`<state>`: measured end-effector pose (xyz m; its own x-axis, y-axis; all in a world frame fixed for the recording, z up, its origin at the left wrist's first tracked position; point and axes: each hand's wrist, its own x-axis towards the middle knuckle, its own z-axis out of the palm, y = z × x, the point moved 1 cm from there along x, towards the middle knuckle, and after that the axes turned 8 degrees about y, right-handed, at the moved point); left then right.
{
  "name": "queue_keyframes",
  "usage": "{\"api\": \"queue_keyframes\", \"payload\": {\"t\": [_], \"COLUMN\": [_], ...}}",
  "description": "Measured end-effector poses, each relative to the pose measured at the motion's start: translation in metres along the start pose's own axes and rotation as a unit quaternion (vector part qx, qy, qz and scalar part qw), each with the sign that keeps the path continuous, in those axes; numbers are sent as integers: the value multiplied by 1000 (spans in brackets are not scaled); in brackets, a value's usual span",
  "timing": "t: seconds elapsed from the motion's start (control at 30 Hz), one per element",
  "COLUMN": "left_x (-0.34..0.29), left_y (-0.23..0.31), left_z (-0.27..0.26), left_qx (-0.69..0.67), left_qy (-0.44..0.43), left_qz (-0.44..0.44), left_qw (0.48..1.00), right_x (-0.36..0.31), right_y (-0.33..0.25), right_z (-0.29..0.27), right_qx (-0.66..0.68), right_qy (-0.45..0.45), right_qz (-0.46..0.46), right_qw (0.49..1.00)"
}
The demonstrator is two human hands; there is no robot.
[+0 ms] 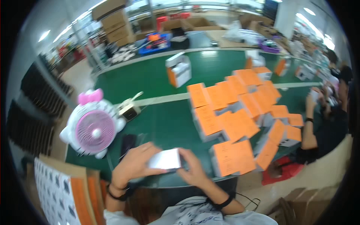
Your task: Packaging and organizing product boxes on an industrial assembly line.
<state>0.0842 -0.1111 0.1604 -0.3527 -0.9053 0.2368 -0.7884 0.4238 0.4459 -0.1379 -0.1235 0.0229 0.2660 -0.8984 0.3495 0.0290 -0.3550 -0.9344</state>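
A flat, rectangular, shiny silver-white piece (165, 160) is held above the near edge of a green desk (165, 123). Its left end is grasped by the left grip (140, 161), narrowed on it between thumb and fingers; its right end is pinched likewise by the right grip (193, 168). Just beyond the left grip, a dark, flat, oblong object (128, 145) is seen lying. To its left, a white fan with a round pink grille (95, 133) is topped by a pink bow (90, 96). On the right, orange-topped, pale-sided cartons (228, 123) are grouped in uneven rows; beyond them, a co-worker's arm (309, 129) is partly shown.
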Motion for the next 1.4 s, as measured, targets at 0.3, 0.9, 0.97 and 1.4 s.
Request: {"api": "queue_keyframes", "payload": {"t": [0.3,0.9,0.97,1.4], "left_x": [-1,-5,-6,21], "left_y": [17,51,52,-25], "left_z": [-16,-1,0,48], "left_qx": [63,200,209,-6], "left_qy": [-61,-91,-84,296], "left_qz": [-1,62,63,-215], "left_qw": [996,974,972,931], "right_x": [1,9,10,5], "right_y": [-15,-14,-16,-20], "right_z": [-5,-13,-11,-9], "right_qx": [22,30,32,2], "right_qy": [-21,-25,-21,-18], "right_qz": [4,6,7,-2], "right_qw": [1000,999,999,1000]}}
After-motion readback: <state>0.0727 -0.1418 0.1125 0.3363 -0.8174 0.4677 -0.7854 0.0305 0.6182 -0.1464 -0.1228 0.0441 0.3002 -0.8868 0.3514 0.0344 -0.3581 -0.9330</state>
